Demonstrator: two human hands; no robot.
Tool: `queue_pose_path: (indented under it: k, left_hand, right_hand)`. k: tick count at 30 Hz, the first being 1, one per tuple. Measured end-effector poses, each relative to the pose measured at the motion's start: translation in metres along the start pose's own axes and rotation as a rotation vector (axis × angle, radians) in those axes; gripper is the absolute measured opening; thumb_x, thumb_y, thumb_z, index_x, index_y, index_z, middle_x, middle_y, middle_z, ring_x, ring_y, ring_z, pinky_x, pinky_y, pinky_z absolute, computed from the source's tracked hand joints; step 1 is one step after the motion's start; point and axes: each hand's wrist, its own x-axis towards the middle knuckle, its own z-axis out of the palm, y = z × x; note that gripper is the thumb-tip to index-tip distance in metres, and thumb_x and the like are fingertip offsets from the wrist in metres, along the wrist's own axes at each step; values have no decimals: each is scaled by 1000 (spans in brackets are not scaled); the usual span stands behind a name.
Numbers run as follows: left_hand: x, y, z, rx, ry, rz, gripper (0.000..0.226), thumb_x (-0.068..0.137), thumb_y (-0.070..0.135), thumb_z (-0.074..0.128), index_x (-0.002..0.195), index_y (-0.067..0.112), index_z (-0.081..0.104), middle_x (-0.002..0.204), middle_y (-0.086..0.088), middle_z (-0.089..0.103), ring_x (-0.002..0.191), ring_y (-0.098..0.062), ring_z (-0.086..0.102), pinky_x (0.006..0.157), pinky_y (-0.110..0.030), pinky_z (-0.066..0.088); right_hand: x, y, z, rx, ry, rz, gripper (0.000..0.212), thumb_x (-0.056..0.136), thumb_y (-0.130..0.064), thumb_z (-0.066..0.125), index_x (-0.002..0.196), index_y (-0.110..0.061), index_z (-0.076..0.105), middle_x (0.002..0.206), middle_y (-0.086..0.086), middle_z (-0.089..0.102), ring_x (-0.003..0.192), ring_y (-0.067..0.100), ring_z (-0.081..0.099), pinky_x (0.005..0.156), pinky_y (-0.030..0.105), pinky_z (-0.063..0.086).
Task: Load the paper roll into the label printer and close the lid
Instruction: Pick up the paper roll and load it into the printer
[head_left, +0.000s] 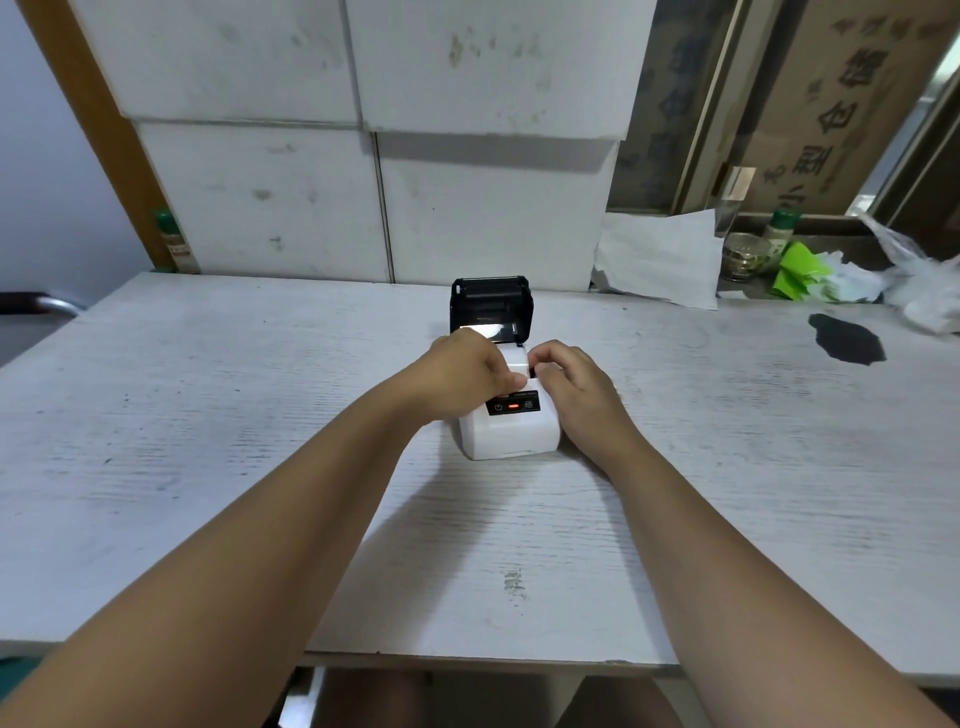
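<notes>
A small white label printer sits in the middle of the table, its black lid standing open at the back. A red light glows on its dark front panel. A white paper roll rests in the open bay. My left hand grips the roll's left side, fingers curled over it. On the other side, my right hand pinches the roll's right end and leans against the printer's right flank. Most of the bay is hidden by both hands.
White cardboard boxes are stacked against the back of the whitewashed wooden table. At the back right lie loose paper, a glass jar, a green-capped bottle, green wrapping and a plastic bag. A dark stain marks the right side.
</notes>
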Motion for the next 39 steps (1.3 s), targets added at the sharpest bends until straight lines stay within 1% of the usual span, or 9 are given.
queue_pose_path:
  k: [4,6,8,13,19,23,30,34,39]
  left_hand:
    - [-5,3,6,-121,85,-16,21,86,33,63,67,26,59,86,1,57,61,-9,48,56,-26,38]
    - [-7,4,13,-41,162,11,17,89,32,58,73,27,57,105,1,60,80,-17,58,75,-34,47]
    - [-8,3,22,82,276,50,12,93,29,50,84,26,57,120,4,57,103,-21,55,95,-38,38]
    - [-15,-5,41,42,521,107,17,96,22,44,98,17,60,100,1,64,100,-22,52,88,-33,33]
    - [-15,-7,41,163,551,220,18,96,20,41,95,12,58,105,-2,63,94,-26,57,85,-35,34]
    - [-16,-7,41,219,552,249,18,96,20,42,94,12,57,90,0,59,82,-27,56,80,-37,38]
    - [-17,-10,41,61,518,269,17,95,19,44,95,12,59,89,2,58,85,-22,54,73,-31,40]
    - [-17,-12,41,14,514,277,17,94,20,47,93,12,62,98,-2,67,92,-22,56,77,-29,41]
    - [-18,-11,38,24,514,357,23,82,34,63,97,17,67,121,11,55,113,-6,42,95,-21,26]
  right_hand:
    - [0,2,1,16,5,12,18,93,-22,43,93,-25,61,106,-9,57,95,10,54,84,33,44]
    - [0,2,1,19,9,13,19,92,-22,43,94,-25,61,105,-10,57,96,12,55,85,34,44]
    - [1,2,1,31,10,10,19,93,-21,43,94,-24,62,105,-9,57,95,12,56,84,34,44]
    - [0,2,0,81,12,26,17,91,-22,45,97,-30,59,106,-6,61,92,12,58,81,35,47]
    - [-3,-3,0,94,45,12,23,89,-18,46,104,-29,59,112,-7,64,101,12,61,88,36,50]
    - [-3,0,0,73,65,10,22,89,-19,48,104,-28,61,110,-4,65,99,13,62,87,37,52]
    - [-1,2,0,74,159,-1,18,90,-16,49,92,-20,67,100,0,68,87,12,61,75,25,45]
    - [-1,0,-1,117,229,8,12,92,-18,51,89,-21,63,93,-7,66,74,-3,56,69,15,43]
    - [-5,-3,0,102,194,-50,15,91,-16,52,91,-23,64,101,-4,66,89,12,62,77,24,49]
